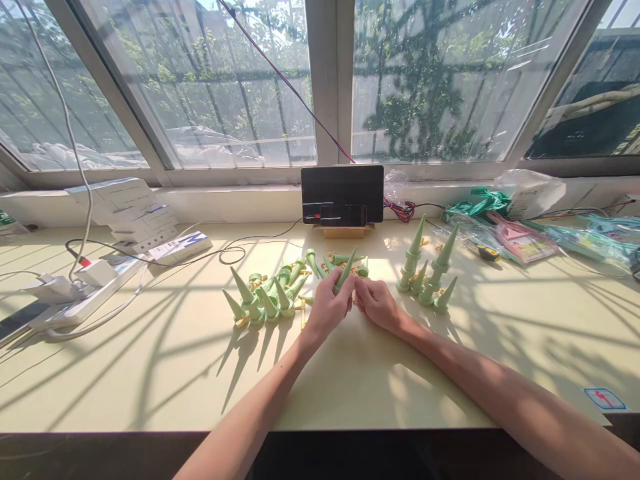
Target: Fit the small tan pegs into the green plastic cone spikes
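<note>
Fingers closed, my left hand (327, 305) grips a green cone-shaped spike (347, 270), its tip pointing up and slightly right. Beside it, almost touching, my right hand (379, 304) is closed with fingers curled toward the left one; what it pinches is hidden. Left of my hands lies a group of similar green spikes (269, 307), some upright on their collars, others on their sides. Small yellow pieces (303, 313) lie among them. More green parts (311, 260) are partly hidden behind my hands. To the right stand several upright green spikes (434, 280), two of them in tall stacks.
A black tablet (343, 190) leans on a cardboard stand at the back. White boxes (135, 210) and a power strip (100, 293) with cables are on the left. Plastic bags (525, 240) and a black-yellow tape measure (487, 253) lie at right. Windows line the back.
</note>
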`<state>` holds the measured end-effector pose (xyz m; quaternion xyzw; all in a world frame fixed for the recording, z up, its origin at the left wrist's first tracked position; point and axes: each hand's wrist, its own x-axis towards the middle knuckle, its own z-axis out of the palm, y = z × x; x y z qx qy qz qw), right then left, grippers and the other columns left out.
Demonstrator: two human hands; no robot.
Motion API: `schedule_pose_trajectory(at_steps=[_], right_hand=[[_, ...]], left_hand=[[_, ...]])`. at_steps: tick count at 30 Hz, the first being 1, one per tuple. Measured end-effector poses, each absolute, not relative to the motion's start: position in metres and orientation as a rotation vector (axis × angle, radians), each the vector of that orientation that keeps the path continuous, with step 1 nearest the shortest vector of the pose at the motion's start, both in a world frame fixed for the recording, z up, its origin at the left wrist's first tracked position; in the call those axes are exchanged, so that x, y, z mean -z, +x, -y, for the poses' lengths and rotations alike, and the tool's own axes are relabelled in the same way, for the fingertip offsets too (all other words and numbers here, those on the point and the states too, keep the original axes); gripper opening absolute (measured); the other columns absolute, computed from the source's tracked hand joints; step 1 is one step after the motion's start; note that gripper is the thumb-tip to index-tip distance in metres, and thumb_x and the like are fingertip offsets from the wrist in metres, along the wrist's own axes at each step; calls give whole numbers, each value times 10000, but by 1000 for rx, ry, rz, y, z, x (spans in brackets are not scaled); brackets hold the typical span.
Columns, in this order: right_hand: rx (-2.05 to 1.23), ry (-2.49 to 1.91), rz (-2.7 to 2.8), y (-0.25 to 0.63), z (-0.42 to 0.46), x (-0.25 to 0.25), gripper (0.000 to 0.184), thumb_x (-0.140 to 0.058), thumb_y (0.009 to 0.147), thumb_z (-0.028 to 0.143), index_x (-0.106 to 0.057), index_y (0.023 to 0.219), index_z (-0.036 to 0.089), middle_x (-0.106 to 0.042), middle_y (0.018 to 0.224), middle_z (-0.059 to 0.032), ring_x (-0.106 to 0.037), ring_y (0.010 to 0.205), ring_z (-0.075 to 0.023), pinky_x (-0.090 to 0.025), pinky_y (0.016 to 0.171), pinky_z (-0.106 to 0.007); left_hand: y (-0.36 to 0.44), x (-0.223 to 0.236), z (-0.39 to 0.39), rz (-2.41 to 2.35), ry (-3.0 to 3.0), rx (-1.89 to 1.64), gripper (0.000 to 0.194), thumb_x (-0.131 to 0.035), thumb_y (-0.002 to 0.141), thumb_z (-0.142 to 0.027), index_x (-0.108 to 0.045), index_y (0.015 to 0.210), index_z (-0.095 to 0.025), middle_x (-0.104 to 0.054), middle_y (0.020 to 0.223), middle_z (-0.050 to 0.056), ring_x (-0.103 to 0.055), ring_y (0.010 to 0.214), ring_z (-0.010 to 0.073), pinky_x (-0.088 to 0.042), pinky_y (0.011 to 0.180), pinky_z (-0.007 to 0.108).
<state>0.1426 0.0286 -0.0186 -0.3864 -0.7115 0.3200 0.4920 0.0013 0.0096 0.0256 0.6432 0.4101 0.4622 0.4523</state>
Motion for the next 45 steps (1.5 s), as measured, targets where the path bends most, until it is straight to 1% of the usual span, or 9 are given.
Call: schedule_pose_trajectory(at_steps=[7,13,17,24,31,38,45], right_hand=[[-785,-949,1723,143,-29,18,652,-286,1011,624,-459,543,205,-479,470,5,-452,470,-125,-383,520,-267],[-760,-914,1752,142,-25,13,602,-277,1032,582,-490,617,201,-518,509,7,-466,495,-121,-382,535,-256],[-750,-904,1766,142,-24,11,594,-280,1032,584,-489,632,198,-539,526,4,-471,503,-117,-381,538,-249],[-751,-917,1755,143,-28,18,592,-292,1034,568,-456,596,205,-486,509,13,-457,498,-119,-384,535,-254],[-759,-930,1752,143,-27,16,607,-291,1030,576,-452,577,205,-489,495,14,-448,479,-115,-386,527,-255],[-761,-909,1770,144,-28,18,591,-302,1036,551,-451,586,198,-483,513,19,-436,491,-109,-372,527,-247],[-780,-920,1788,144,-27,18,596,-297,1031,570,-462,596,197,-481,497,18,-438,483,-115,-375,515,-248]], left_hand=[[2,-24,-10,-1013,1594,-1161,351,-523,940,-528,-488,805,-206,-457,523,-59,-433,442,91,-336,443,225],[3,-22,-12,-1010,1602,-1182,341,-510,951,-513,-493,808,-203,-484,546,-50,-445,449,90,-329,439,227],[3,-20,-12,-1012,1596,-1187,331,-506,956,-503,-494,814,-204,-493,559,-46,-446,452,90,-323,429,225],[2,-21,-11,-1041,1601,-1179,341,-518,945,-513,-477,799,-207,-453,517,-63,-436,438,89,-342,445,220],[1,-22,-12,-1062,1609,-1178,354,-532,929,-530,-481,793,-207,-462,520,-66,-442,434,89,-353,455,220],[2,-23,-10,-1127,1648,-1163,322,-547,921,-499,-492,789,-211,-450,519,-69,-421,441,88,-336,464,222],[1,-26,-10,-1137,1669,-1161,330,-565,905,-482,-463,743,-213,-429,517,-67,-406,456,93,-331,475,222]])
